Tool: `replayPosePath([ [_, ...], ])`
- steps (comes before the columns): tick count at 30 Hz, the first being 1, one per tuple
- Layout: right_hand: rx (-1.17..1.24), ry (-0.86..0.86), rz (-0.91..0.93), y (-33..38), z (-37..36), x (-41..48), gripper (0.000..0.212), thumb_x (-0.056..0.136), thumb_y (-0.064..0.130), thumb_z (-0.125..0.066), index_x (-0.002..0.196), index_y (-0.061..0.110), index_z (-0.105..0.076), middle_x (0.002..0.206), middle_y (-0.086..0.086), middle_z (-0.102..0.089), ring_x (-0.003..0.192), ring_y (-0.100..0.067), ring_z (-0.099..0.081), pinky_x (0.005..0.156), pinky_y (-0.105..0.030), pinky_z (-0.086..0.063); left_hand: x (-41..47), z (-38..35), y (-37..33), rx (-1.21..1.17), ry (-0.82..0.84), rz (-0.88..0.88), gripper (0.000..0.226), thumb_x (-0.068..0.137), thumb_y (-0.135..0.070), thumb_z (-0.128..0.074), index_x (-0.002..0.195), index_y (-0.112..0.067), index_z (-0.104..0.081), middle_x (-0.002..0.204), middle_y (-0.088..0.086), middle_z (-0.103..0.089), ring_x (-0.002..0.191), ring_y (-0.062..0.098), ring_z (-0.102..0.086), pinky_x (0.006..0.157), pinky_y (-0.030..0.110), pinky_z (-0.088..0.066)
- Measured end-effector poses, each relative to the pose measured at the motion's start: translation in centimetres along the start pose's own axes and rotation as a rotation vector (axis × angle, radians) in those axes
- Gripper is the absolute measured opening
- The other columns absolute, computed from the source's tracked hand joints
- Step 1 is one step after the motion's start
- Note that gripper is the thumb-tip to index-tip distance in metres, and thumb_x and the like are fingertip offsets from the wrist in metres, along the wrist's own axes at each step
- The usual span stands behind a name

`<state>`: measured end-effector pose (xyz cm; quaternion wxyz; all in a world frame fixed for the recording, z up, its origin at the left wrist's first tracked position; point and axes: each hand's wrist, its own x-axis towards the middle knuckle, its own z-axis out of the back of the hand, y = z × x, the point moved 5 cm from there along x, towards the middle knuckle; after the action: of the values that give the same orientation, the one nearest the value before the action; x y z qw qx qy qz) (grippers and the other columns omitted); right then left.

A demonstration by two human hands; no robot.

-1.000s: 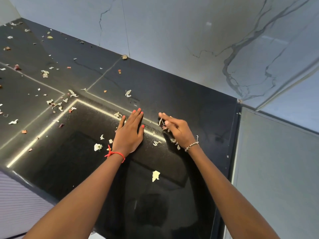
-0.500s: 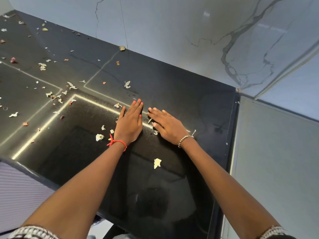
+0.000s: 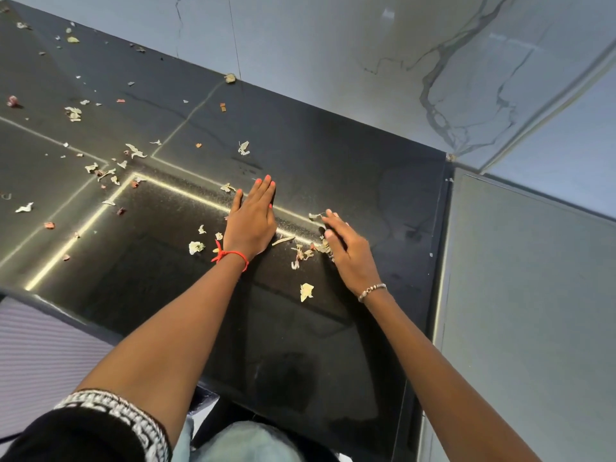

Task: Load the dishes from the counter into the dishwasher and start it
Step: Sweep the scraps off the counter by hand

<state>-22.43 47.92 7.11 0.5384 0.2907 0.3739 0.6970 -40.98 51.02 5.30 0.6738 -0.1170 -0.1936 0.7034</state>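
No dish and no dishwasher is in view. My left hand (image 3: 252,216) lies flat on the black polished counter (image 3: 350,168), fingers straight and together, a red thread at the wrist. My right hand (image 3: 346,250) rests just to its right with straight fingers on the counter, against a small heap of pale vegetable scraps (image 3: 308,251). A beaded bracelet sits on that wrist. Neither hand holds anything.
Pale and reddish peel scraps (image 3: 100,168) are strewn over the counter's left half, and one larger flake (image 3: 306,291) lies near my right forearm. A grey marbled wall (image 3: 366,45) backs the counter. A grey panel (image 3: 526,295) borders it on the right.
My right hand has slid back to the right, away from my left hand, leaving a small heap of scraps between them. My left hand has stayed flat in place.
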Motion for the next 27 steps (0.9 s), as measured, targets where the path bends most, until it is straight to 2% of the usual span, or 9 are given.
replayPosePath([
  [3,-0.343,0.135,0.051,0.0,-2.1,-1.2,0.056,0.095,0.042,-0.027,0.144,0.016,-0.029,0.154,0.003,-0.019,0.142,-0.006,-0.011,0.117,-0.024,-0.004,-0.1,0.0,0.0,0.014,-0.007,-0.009,0.051,0.098,-0.016,-0.030,0.148,-0.015,-0.021,0.156,-0.004,-0.015,0.144,0.008,-0.008,0.118,0.035,0.000],
  [5,-0.415,0.120,0.046,0.4,-2.8,-1.5,0.057,0.095,0.042,-0.025,0.145,0.014,-0.025,0.155,0.002,-0.014,0.143,-0.006,-0.005,0.118,-0.024,-0.002,0.0,-0.1,0.0,0.016,0.004,-0.014,0.051,0.098,-0.015,-0.030,0.148,-0.014,-0.020,0.156,-0.003,-0.015,0.144,0.009,-0.007,0.118,0.036,0.000],
  [7,-0.379,0.130,0.081,1.4,-3.5,-1.9,0.049,0.100,0.034,-0.031,0.145,0.014,-0.027,0.155,0.004,-0.016,0.140,-0.001,-0.005,0.119,-0.024,-0.005,0.0,-0.1,0.1,0.017,0.008,-0.016,0.051,0.098,-0.015,-0.029,0.148,-0.014,-0.019,0.156,-0.003,-0.014,0.144,0.010,-0.007,0.118,0.037,0.000],
  [10,-0.129,0.183,0.106,3.0,-4.2,-2.2,0.043,0.100,0.020,-0.036,0.143,0.015,-0.034,0.150,0.009,-0.024,0.136,0.006,-0.010,0.113,-0.011,-0.006,0.1,0.0,0.0,0.017,0.009,-0.026,0.051,0.098,-0.014,-0.030,0.148,-0.013,-0.020,0.156,-0.001,-0.014,0.145,0.011,-0.007,0.118,0.037,0.000],
  [12,-0.023,0.037,0.016,3.2,-3.4,-0.8,0.041,0.099,0.015,-0.038,0.140,0.014,-0.037,0.149,0.006,-0.028,0.137,0.001,-0.014,0.112,-0.014,-0.010,0.0,0.1,0.1,-0.003,0.009,-0.034,0.051,0.098,-0.014,-0.030,0.147,-0.012,-0.021,0.156,-0.001,-0.015,0.145,0.011,-0.007,0.118,0.037,0.000],
  [15,-0.147,-0.002,-0.110,2.7,-3.0,2.0,0.043,0.100,0.018,-0.035,0.142,0.012,-0.033,0.153,-0.001,-0.024,0.143,-0.011,-0.015,0.114,-0.022,-0.007,0.0,0.1,0.1,-0.051,0.001,-0.034,0.049,0.098,-0.014,-0.029,0.147,-0.012,-0.024,0.156,-0.001,-0.017,0.144,0.011,-0.008,0.118,0.036,0.000],
  [21,-0.299,0.203,0.025,4.1,-6.8,0.7,0.044,0.098,0.019,-0.043,0.141,0.011,-0.037,0.151,-0.001,-0.027,0.143,-0.012,-0.016,0.112,-0.017,0.000,0.2,0.3,0.4,-0.185,-0.009,-0.030,0.045,0.098,-0.014,-0.030,0.143,-0.011,-0.033,0.153,0.001,-0.025,0.143,0.011,-0.014,0.117,0.034,0.000],
  [24,-0.296,0.131,0.053,4.4,-6.4,-1.3,0.036,0.095,0.014,-0.050,0.130,0.009,-0.053,0.143,-0.001,-0.042,0.137,-0.010,-0.031,0.114,-0.015,-0.009,0.1,0.4,0.4,-0.249,-0.002,-0.040,0.044,0.098,-0.013,-0.032,0.141,-0.009,-0.037,0.152,0.004,-0.027,0.143,0.013,-0.016,0.117,0.033,-0.001],
  [27,-0.284,-0.005,0.011,4.7,-5.0,-3.3,0.028,0.091,0.012,-0.055,0.117,0.007,-0.064,0.133,-0.003,-0.054,0.129,-0.011,-0.044,0.113,-0.030,-0.030,-0.2,0.5,0.3,-0.271,0.035,-0.068,0.044,0.099,-0.015,-0.031,0.141,-0.006,-0.036,0.153,0.007,-0.025,0.144,0.015,-0.014,0.117,0.031,-0.002],
])
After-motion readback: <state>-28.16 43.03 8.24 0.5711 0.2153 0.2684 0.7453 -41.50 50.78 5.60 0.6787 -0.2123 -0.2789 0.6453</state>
